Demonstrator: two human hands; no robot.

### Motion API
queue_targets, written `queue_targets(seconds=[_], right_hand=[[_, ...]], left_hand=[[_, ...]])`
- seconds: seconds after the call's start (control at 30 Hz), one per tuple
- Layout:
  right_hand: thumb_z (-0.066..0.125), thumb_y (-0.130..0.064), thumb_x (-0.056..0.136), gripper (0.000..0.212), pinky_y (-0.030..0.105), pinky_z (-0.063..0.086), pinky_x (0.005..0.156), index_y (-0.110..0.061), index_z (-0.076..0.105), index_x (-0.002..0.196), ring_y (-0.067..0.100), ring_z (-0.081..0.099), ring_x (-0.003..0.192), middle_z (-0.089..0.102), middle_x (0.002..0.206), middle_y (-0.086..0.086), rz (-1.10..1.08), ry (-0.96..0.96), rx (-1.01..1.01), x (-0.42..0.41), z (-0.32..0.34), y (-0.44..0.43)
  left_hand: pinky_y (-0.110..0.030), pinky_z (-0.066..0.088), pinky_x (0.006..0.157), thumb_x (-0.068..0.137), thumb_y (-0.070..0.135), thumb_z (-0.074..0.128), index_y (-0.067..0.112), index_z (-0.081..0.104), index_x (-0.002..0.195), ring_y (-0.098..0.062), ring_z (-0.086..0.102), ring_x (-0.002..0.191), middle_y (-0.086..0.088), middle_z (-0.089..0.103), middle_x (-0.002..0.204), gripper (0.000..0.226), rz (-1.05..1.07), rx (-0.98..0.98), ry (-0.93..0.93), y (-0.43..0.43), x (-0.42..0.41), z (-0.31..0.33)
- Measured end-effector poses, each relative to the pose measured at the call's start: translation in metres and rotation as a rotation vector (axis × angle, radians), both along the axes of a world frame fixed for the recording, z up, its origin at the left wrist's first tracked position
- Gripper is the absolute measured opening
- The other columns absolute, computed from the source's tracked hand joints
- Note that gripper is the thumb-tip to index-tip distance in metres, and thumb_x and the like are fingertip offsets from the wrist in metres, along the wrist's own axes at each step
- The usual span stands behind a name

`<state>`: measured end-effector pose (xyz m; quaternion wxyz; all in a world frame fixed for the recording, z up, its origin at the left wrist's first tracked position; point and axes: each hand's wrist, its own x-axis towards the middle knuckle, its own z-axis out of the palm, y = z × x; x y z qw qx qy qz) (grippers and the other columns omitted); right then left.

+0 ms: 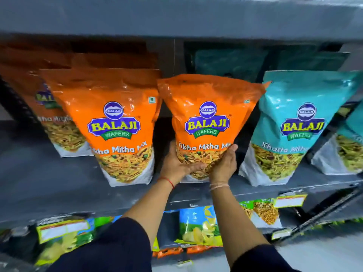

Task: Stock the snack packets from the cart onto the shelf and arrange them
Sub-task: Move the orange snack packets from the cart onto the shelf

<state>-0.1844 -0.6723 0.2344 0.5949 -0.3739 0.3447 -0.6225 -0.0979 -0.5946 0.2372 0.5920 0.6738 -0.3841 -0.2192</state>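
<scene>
Hands cupped low around an orange Balaji Tikha Mitha Mix packet [208,122], upright at the middle of the grey shelf [59,185]. Left hand [177,165] under and against the packet's lower left corner, palm up, fingers curled beneath the base. Right hand [224,163] pressed to the lower right side, palm in, fingers partly spread and wrapped round the edge. Red thread on the left wrist, pale threads on the right; dark sleeves [110,246] pushed back on both forearms.

Just left of it, a second orange Tikha Mitha Mix packet [119,126], upright and leaning slightly, a narrow dark gap between the two. Further left and set back, a third orange packet [57,122], blurred, with more orange tops stacked behind. To the right, a teal Balaji Khatta Mitha packet [292,124], upright, near the held one but apart; another teal packet [347,150] at the right edge, partly cut off. Darker teal packets [235,63] in shadow at the shelf's back.

Grey shelf board [176,14] overhead. Below, a lower shelf with blue and green chips packets [198,224] and a yellow-green namkeen packet [263,211], blurred, price labels [290,201] along the edge.
</scene>
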Motion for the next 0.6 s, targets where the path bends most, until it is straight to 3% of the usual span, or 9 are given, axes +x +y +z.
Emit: queue_targets(seconds=[0.17,0.3,0.37,0.43,0.5,0.53,0.6], right_hand=[[0.036,-0.043,0.092,0.046,0.034,0.049,0.077,-0.007,0.062,0.102,0.020,0.062,0.087,0.066,0.099,0.013,0.012,0.046,0.005,0.011,-0.004,-0.024],[0.035,-0.036,0.095,0.029,0.024,0.048,0.076,-0.021,0.060,0.091,0.007,0.060,0.085,0.064,0.099,0.007,-0.014,0.164,0.048,-0.005,-0.019,-0.013],[0.034,-0.036,0.095,0.037,0.026,0.041,0.082,-0.008,0.057,0.105,0.018,0.057,0.096,0.060,0.111,0.015,-0.128,0.309,0.039,-0.018,-0.028,0.003],[0.031,-0.044,0.091,0.057,0.035,0.038,0.088,0.005,0.053,0.110,0.034,0.050,0.107,0.056,0.115,0.026,-0.259,0.489,-0.031,-0.027,-0.035,0.024],[0.029,-0.056,0.087,0.071,0.040,0.033,0.093,0.007,0.052,0.109,0.035,0.044,0.108,0.052,0.112,0.029,-0.273,0.628,-0.119,-0.025,-0.037,0.065],[0.027,-0.060,0.086,0.074,0.038,0.031,0.095,0.007,0.052,0.109,0.032,0.041,0.108,0.050,0.112,0.029,-0.208,0.650,-0.174,-0.019,-0.038,0.089],[0.025,-0.058,0.087,0.072,0.027,0.028,0.096,0.004,0.054,0.106,0.023,0.038,0.108,0.049,0.111,0.029,-0.026,0.686,-0.340,0.000,-0.039,0.134]], left_hand=[[-0.019,0.045,0.077,0.036,0.047,0.083,0.044,0.035,0.109,-0.003,0.056,0.093,0.016,0.057,0.103,0.087,0.059,-0.026,0.063,-0.024,0.007,-0.012],[-0.003,0.044,0.070,0.037,0.044,0.086,0.042,0.039,0.105,0.009,0.051,0.092,0.027,0.054,0.102,0.083,0.074,0.019,0.062,-0.016,0.000,-0.028],[-0.014,0.044,0.091,0.051,0.033,0.086,0.022,0.041,0.120,-0.005,0.052,0.107,0.012,0.055,0.118,0.083,0.155,0.017,0.039,-0.002,-0.011,-0.033],[-0.025,0.041,0.100,0.066,0.032,0.077,0.012,0.045,0.118,-0.015,0.051,0.112,-0.002,0.054,0.118,0.064,0.252,-0.051,-0.011,0.021,-0.026,-0.035],[-0.015,0.042,0.090,0.076,0.050,0.060,0.018,0.048,0.103,-0.006,0.050,0.098,0.000,0.051,0.098,0.043,0.341,-0.100,-0.182,0.060,-0.037,-0.041],[-0.017,0.043,0.085,0.079,0.057,0.050,0.018,0.048,0.098,-0.003,0.047,0.092,-0.001,0.047,0.092,0.044,0.394,-0.107,-0.262,0.080,-0.037,-0.044],[-0.036,0.043,0.081,0.082,0.063,0.037,0.008,0.050,0.093,-0.017,0.046,0.089,-0.007,0.045,0.090,0.058,0.536,-0.082,-0.330,0.111,-0.019,-0.047]])
